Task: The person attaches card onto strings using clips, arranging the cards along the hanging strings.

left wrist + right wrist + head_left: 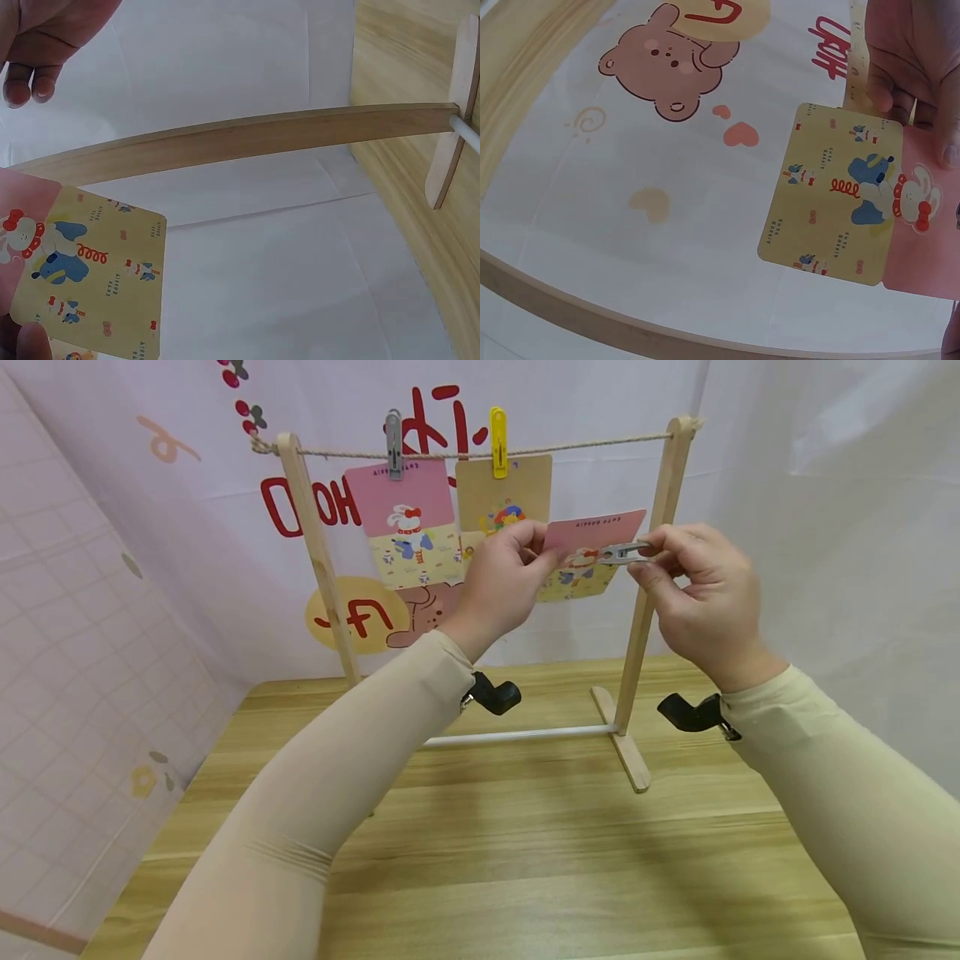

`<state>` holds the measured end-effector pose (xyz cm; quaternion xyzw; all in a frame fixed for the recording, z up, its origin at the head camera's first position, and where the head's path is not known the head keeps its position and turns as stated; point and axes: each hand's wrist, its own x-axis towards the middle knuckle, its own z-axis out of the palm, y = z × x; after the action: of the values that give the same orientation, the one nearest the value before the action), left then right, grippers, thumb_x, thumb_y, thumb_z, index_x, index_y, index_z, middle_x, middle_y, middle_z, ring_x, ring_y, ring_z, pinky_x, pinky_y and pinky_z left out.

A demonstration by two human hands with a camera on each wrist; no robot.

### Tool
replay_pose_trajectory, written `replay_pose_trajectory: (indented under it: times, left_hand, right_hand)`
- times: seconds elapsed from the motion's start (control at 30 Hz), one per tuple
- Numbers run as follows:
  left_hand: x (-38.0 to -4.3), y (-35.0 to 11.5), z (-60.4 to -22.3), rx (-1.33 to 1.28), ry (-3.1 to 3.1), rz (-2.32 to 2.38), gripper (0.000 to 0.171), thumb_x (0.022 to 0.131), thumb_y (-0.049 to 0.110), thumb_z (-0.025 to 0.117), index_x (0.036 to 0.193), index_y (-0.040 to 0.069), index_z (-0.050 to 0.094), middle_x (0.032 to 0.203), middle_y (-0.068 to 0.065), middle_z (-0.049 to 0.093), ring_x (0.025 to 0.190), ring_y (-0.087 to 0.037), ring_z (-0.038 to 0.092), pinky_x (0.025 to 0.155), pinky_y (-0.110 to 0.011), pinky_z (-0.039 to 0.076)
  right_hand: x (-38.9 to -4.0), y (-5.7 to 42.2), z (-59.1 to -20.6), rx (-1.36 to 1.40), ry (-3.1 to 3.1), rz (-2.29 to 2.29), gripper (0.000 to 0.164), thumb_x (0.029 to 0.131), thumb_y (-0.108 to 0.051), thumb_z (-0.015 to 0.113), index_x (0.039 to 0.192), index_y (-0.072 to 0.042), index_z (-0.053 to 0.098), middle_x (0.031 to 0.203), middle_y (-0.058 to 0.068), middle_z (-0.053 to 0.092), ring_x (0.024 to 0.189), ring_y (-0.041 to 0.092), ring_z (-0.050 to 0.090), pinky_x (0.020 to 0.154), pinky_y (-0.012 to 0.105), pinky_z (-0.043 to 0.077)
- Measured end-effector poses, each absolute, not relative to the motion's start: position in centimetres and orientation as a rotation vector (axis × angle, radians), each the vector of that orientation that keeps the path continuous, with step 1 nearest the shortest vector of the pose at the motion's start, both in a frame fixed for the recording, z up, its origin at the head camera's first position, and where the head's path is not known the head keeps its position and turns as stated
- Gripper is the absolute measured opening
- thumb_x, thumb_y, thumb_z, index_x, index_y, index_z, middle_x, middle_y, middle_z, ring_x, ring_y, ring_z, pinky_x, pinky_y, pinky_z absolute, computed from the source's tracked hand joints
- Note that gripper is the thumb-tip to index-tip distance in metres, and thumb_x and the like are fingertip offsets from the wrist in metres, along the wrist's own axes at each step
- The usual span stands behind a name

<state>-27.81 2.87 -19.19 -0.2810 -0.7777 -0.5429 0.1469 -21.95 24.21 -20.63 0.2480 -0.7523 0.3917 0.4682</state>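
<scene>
My left hand point(504, 578) pinches a pink and yellow rabbit card point(596, 527) at its left edge, below the rope point(600, 444). Between thumb and fingers of my right hand point(708, 597) is a grey clothespin point(624, 553), its nose in front of the card. On the rope hang two more cards: a similar pink and yellow card point(412, 547) under a grey clothespin point(394, 443), and a tan card point(536, 485) under a yellow clothespin point(498, 442). My left hand hides part of the tan one. In the right wrist view the held card point(840, 195) shows its printed face.
The rope is tied between two wooden posts point(318, 552) of a stand on a wood-grain table point(525, 843). A white rod point(525, 735) joins the posts low down, above a wooden foot point(630, 760). A printed cloth point(810, 510) hangs behind.
</scene>
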Motion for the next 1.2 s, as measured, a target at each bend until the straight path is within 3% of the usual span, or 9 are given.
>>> replay_pose_trajectory:
  times: [0.37,0.67,0.93,1.2]
  left_hand:
    - [-28.6,3.0,-18.5,-0.784,-2.242,-1.5,0.016,0.103,0.029,0.07,0.109,0.015,0.073,0.099,0.002,0.068,0.085,-0.014,0.059,0.073,-0.025,0.046]
    - [-28.8,3.5,-17.9,-0.752,-2.246,-1.461,0.015,0.103,0.029,0.07,0.105,0.015,0.073,0.099,0.003,0.068,0.086,-0.012,0.061,0.075,-0.024,0.046]
    - [-28.9,4.4,-17.1,-0.735,-2.208,-1.495,0.013,0.104,0.025,0.069,0.111,0.015,0.074,0.105,0.002,0.071,0.093,-0.011,0.063,0.08,-0.023,0.049]
    - [-29.5,4.9,-16.3,-0.695,-2.164,-1.498,0.013,0.103,0.024,0.069,0.109,0.013,0.073,0.102,0.002,0.07,0.088,-0.01,0.06,0.076,-0.021,0.047]
  right_hand:
    - [-22.3,24.4,-19.6,0.662,-1.827,0.959,0.01,0.092,0.004,0.075,0.101,0.009,0.075,0.098,-0.027,0.059,0.076,-0.008,0.066,0.066,0.013,0.046]
    - [-22.8,24.6,-19.0,0.675,-1.823,0.966,0.013,0.092,0.004,0.075,0.103,0.011,0.074,0.1,-0.027,0.058,0.077,-0.008,0.066,0.071,0.012,0.05]
    - [-23.3,24.4,-17.7,0.679,-1.805,0.933,0.015,0.095,0.0,0.074,0.105,0.012,0.074,0.102,-0.028,0.056,0.079,-0.006,0.066,0.074,0.012,0.052]
    - [-23.9,23.6,-15.7,0.516,-1.824,0.979,0.015,0.095,-0.003,0.075,0.105,0.008,0.077,0.098,-0.02,0.055,0.08,-0.001,0.063,0.079,0.013,0.05]
